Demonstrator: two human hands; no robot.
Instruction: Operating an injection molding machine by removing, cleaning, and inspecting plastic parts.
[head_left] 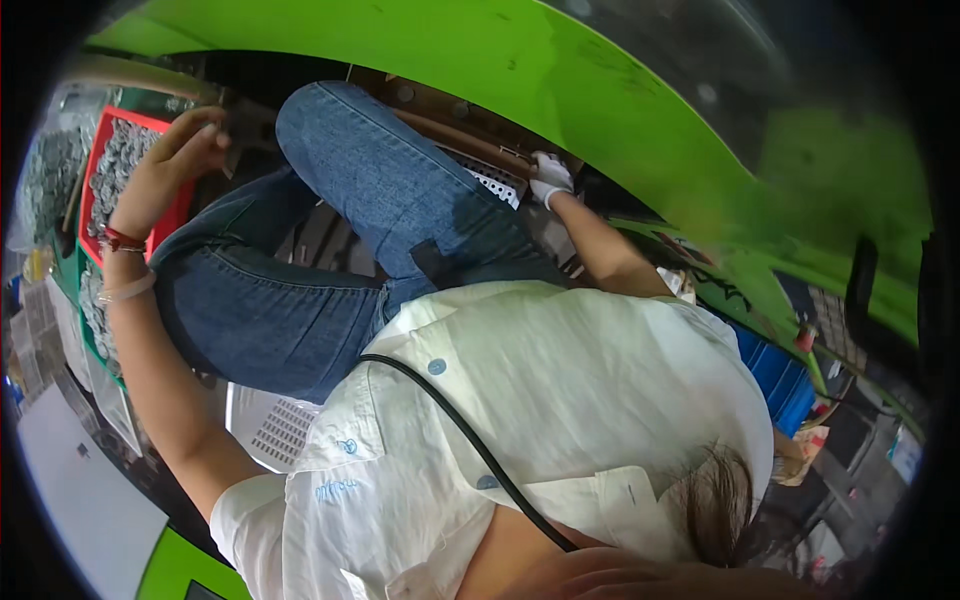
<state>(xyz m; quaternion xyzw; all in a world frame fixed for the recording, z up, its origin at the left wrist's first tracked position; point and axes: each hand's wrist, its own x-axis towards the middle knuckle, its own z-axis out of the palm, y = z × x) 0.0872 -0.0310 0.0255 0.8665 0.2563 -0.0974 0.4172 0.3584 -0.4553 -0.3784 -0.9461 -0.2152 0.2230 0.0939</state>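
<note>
My left hand (185,160) is bare, with a red bracelet and a clear bangle at the wrist. It is raised beside the red bin (100,160) of small grey metal parts (125,160). Its fingers curl in toward the thumb; whatever lies between them, if anything, is too small to make out. In a white glove, my right hand (550,180) reaches beyond my knee to the end of a brown bar (480,148). The gloved fingers are bent, and what they grip is hidden. Just left of that glove is a white perforated tray (492,180), partly covered by my leg.
Green machine panels (600,90) arch across the far side and right. A green bin (92,315) with more grey parts stands at my left. Another perforated white tray (280,430) lies by my left hip. Blue bins (770,370) stand at the right. A black cable (450,420) crosses my shirt.
</note>
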